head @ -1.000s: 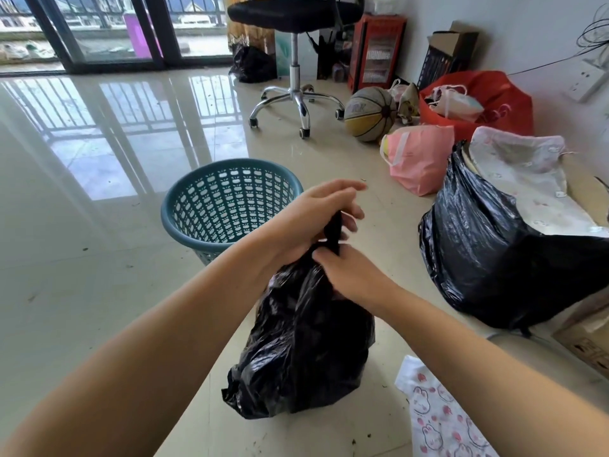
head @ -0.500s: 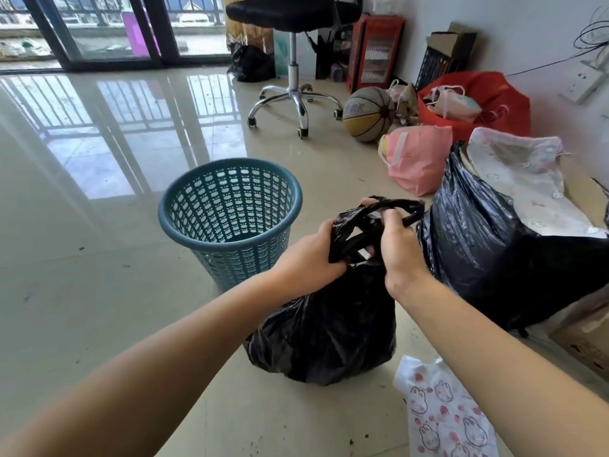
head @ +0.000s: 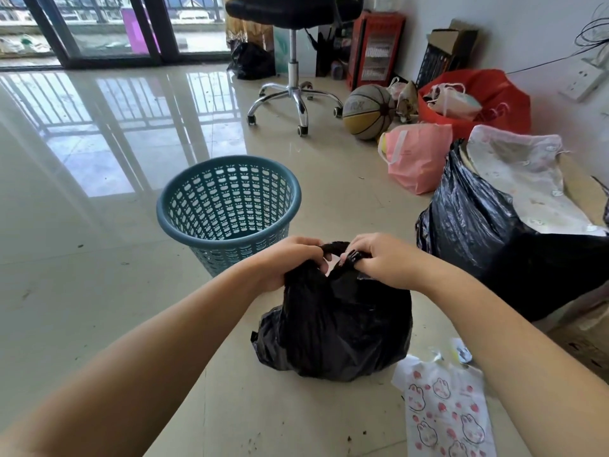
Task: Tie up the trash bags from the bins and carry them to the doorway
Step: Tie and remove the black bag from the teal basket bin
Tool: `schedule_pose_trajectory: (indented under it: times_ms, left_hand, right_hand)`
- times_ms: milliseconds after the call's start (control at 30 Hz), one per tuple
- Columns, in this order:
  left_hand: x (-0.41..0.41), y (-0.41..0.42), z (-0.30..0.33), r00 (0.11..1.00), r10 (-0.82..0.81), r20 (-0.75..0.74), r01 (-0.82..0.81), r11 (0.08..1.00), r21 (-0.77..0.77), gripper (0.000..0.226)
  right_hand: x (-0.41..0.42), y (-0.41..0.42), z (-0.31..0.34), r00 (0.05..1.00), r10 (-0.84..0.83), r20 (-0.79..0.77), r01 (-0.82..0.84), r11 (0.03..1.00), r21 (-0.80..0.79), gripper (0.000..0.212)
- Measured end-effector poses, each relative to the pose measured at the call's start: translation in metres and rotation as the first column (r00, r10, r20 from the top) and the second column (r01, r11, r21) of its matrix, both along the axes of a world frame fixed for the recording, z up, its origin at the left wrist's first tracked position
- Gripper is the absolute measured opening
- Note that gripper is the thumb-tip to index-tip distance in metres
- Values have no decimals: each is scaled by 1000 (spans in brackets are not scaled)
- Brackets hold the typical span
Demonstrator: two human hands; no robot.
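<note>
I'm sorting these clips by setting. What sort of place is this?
Probably a room in a home, perhaps a living room or study: glossy tiled floor, sliding glass doors onto a balcony, an office chair, a basketball and household bags along the wall.

an office chair (head: 293, 54) on chrome castors stands near the glass doors. a basketball (head: 368, 112) lies just beside a pink bag (head: 417, 156) and a red bag (head: 478, 103). a bunny-print bag (head: 448, 413) lies flat on the tiles.
</note>
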State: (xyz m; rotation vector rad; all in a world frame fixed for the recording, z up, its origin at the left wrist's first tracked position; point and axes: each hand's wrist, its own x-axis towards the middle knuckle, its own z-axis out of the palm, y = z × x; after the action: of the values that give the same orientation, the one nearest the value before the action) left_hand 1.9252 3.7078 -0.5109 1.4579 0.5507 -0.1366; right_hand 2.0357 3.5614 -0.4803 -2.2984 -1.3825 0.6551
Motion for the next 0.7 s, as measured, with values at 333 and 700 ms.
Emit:
schedule_pose_trajectory:
  times_ms: [333, 700]
  left_hand:
    - [-5, 12, -16, 996, 43, 80, -20, 964, -266, 22]
    - [-4, -1, -12, 943, -62, 328, -194, 698, 689, 10]
  right_hand:
    - [-15, -5, -19, 974, 58, 217, -92, 985, 146, 46]
    - [-10, 1, -35, 921, -48, -388, 193, 919, 344, 26]
